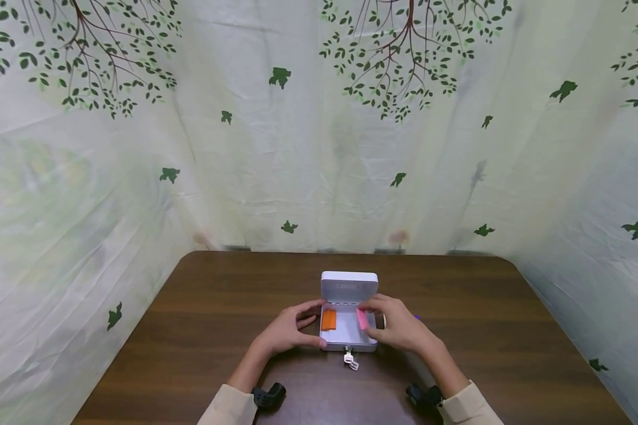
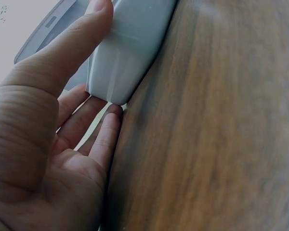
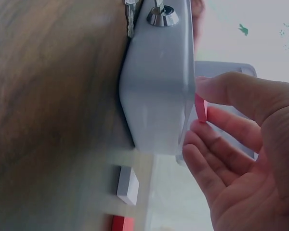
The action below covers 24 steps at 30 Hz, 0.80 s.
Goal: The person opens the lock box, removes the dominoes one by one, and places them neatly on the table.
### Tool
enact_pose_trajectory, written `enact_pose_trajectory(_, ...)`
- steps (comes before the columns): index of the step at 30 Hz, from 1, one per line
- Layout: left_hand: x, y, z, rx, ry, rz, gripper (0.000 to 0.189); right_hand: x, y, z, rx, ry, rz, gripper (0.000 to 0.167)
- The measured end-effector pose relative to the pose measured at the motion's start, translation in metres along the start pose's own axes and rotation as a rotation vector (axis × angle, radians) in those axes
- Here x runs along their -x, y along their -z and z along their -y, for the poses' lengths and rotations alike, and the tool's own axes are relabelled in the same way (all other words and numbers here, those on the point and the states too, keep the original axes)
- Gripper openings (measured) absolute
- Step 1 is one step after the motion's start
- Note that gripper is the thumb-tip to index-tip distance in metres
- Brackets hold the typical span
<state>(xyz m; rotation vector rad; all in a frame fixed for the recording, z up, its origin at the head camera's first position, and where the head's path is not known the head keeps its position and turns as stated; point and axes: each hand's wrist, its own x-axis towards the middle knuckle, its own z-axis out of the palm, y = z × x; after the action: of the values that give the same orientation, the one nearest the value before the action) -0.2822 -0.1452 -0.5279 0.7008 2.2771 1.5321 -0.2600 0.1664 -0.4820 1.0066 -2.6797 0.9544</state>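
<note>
A small white lockable cash box [image 1: 345, 347] stands on the table with its lid [image 1: 349, 287] raised. My left hand [image 1: 292, 329] grips the box's left side, thumb at the front corner and fingers toward the back. Inside, at the left, lies an orange block [image 1: 328, 320]. My right hand [image 1: 399, 323] pinches a flat pink block [image 1: 362, 319] between thumb and fingers at the right of the interior; the right wrist view shows the pink block [image 3: 201, 108] mostly covered by fingers. Keys [image 1: 351, 359] hang from the front lock [image 3: 162, 16].
Past the box's right side, a white block [image 3: 129, 185] and a red block [image 3: 121, 224] lie on the brown table [image 1: 202, 330]. A bit of something purple [image 1: 417, 317] shows behind my right hand. A leaf-printed curtain [image 1: 319, 147] surrounds the table.
</note>
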Motion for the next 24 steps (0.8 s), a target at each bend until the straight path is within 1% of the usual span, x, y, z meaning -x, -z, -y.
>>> enact_pose_trajectory(5,0.000,0.000,-0.001,-0.009,0.005,-0.005,0.089,0.004,0.006,-0.004,-0.017,-0.032,-0.018,0.038)
enact_pose_trajectory(11,0.000,0.000,0.000,-0.004,-0.002,0.000,0.089,0.011,0.016,-0.004,0.007,-0.073,-0.004,0.037)
enact_pose_trajectory(17,0.000,0.000,0.001,0.001,-0.005,0.000,0.089,0.022,0.029,-0.007,0.026,-0.135,-0.001,0.039)
enact_pose_trajectory(24,0.001,0.000,0.000,-0.004,-0.010,0.007,0.090,0.035,0.047,-0.020,0.066,-0.131,-0.042,0.041)
